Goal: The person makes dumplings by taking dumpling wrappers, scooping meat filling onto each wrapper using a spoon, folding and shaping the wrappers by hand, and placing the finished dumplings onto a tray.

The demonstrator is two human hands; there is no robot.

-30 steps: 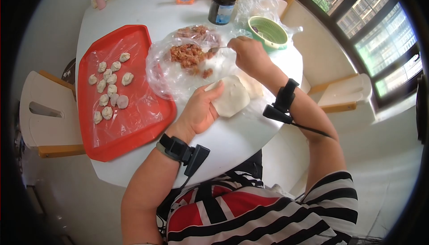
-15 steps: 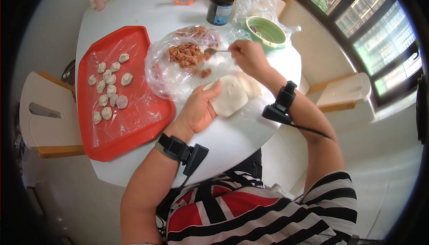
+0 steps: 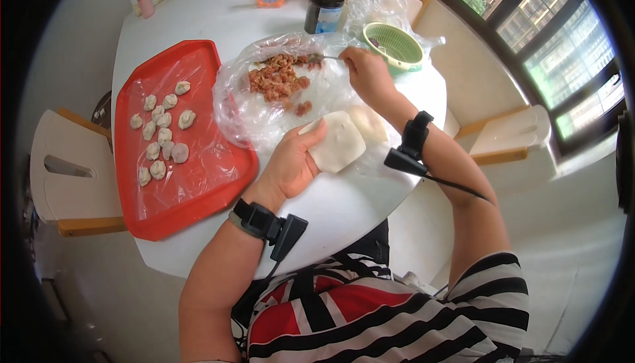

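White dough wrapper (image 3: 340, 143) sits gripped in the left hand (image 3: 291, 163), thumb on top; the right hand (image 3: 366, 72) is closed around the spoon (image 3: 331, 57). The spoon has moved farther across the minced filling (image 3: 276, 80). Left stands the red tray's rim (image 3: 159, 232); right of it, the near table (image 3: 307, 224) is bare.

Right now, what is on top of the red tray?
The red tray holds a clear plastic sheet, with small pale dumplings lying on it. Their undersides, and the spots they cover, cannot be seen.
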